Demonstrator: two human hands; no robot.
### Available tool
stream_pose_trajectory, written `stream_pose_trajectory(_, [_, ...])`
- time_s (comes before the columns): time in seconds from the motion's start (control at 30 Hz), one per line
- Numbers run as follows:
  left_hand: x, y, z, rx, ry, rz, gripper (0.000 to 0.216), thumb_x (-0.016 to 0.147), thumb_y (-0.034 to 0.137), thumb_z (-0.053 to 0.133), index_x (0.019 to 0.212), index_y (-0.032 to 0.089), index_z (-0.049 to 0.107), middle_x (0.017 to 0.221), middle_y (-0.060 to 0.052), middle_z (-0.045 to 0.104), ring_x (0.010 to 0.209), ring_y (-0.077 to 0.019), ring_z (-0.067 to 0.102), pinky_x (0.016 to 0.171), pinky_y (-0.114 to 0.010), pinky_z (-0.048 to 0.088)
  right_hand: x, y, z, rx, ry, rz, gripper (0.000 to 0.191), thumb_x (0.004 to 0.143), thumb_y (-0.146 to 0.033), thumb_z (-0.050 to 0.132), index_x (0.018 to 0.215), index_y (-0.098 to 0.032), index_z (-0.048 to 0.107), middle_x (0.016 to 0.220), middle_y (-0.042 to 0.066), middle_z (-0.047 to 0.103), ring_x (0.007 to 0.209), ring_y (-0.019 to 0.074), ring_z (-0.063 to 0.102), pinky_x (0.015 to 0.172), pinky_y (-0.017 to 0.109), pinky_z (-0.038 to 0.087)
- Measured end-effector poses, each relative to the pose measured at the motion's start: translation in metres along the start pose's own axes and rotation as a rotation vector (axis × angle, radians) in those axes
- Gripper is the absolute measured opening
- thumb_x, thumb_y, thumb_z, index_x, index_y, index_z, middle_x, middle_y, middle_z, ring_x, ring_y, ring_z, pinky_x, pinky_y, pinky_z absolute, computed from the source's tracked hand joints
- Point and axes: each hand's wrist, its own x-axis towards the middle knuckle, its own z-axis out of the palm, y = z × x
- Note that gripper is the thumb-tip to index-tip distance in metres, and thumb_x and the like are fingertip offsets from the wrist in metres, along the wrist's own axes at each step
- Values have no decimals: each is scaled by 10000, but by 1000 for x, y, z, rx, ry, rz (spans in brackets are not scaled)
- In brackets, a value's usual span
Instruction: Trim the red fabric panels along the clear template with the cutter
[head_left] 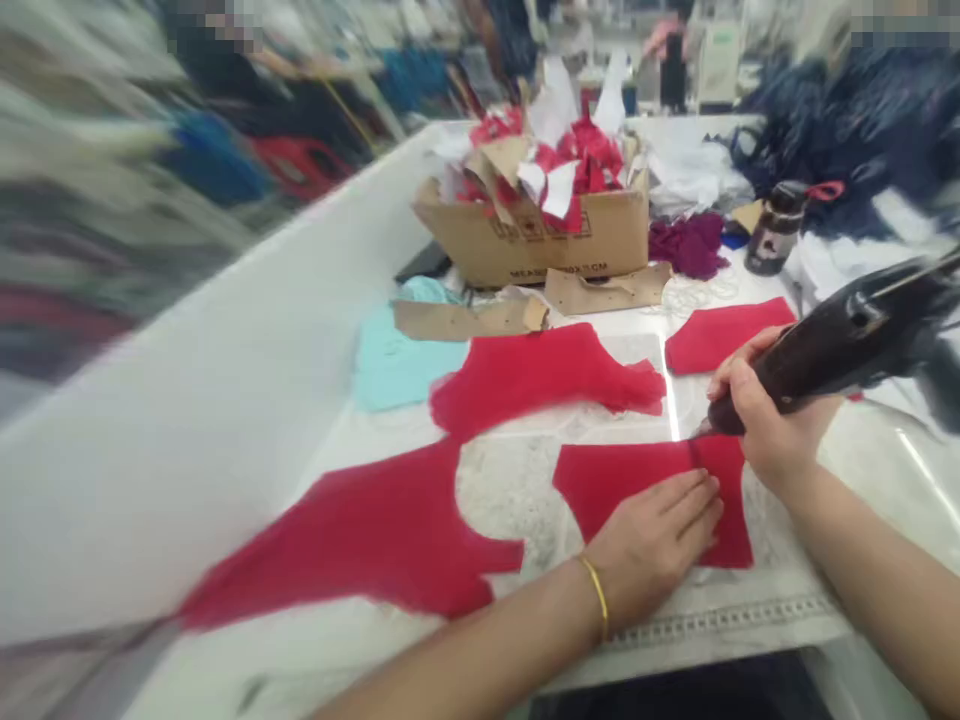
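My left hand [652, 540], with a yellow band at the wrist, lies flat on a red fabric piece [615, 475], its fingers stretched out. My right hand [772, 425] closes round the near end of a black machine head [832, 335], which looks like a sewing machine's. Below that end, a small metal tip [701, 430] meets the fabric's upper edge, close to my left fingertips. Another red piece [727, 335] lies just beyond my right hand. Left of the worked piece are a curved red piece [532, 375] and a long red piece [360, 540].
A cardboard box [555, 245] full of red and white scraps stands at the back. Pale blue fabric [397, 365] and brown card strips [472, 318] lie before it. A dark bottle [776, 230] stands at right. A white side wall [300, 280] bounds the left.
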Motion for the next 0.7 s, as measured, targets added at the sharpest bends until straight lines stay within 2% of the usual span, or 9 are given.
stream_pose_trajectory(0.13, [-4, 1, 0, -10, -47, -10, 241, 1061, 124, 503, 1128, 4, 701, 1145, -185, 774, 1147, -258, 741, 1045, -377, 629, 3, -7, -11, -15, -10, -22, 219, 840, -141, 713, 1009, -245, 621, 696, -80, 628, 537, 124, 639, 548, 281, 555])
stream_pose_trajectory(0.23, [-5, 1, -1, -17, -74, -9, 237, 1054, 128, 520, 1172, 5, 685, 1196, -199, 758, 1206, -269, 715, 1062, -405, 621, 9, -8, -21, -80, 25, -42, 238, 825, -154, 731, 1015, -231, 611, 687, -73, 628, 538, 132, 639, 555, 293, 546])
stream_pose_trajectory(0.43, [-4, 1, -2, -10, -52, 3, 263, 1072, 122, 465, 1144, 7, 690, 1134, -183, 778, 1119, -278, 753, 990, -409, 660, 16, -8, -28, -150, 37, -53, 220, 829, -192, 719, 1004, -228, 590, 662, -66, 605, 514, 148, 626, 536, 311, 538])
stream_pose_trajectory(0.57, [-3, 0, -5, -13, -60, 2, 265, 1073, 121, 464, 1142, 4, 691, 1128, -181, 780, 1110, -286, 757, 984, -418, 661, 16, -5, -28, -186, 40, -60, 188, 823, -234, 722, 978, -226, 616, 664, -56, 593, 572, 162, 645, 625, 350, 582])
stream_pose_trajectory(0.7, [-3, 1, -6, -12, -84, -1, 244, 1062, 119, 497, 1160, 10, 692, 1148, -180, 777, 1131, -283, 750, 1005, -415, 650, 15, 0, -28, -262, 95, -58, 154, 803, -280, 737, 867, -223, 609, 692, -18, 618, 698, 208, 698, 707, 398, 605])
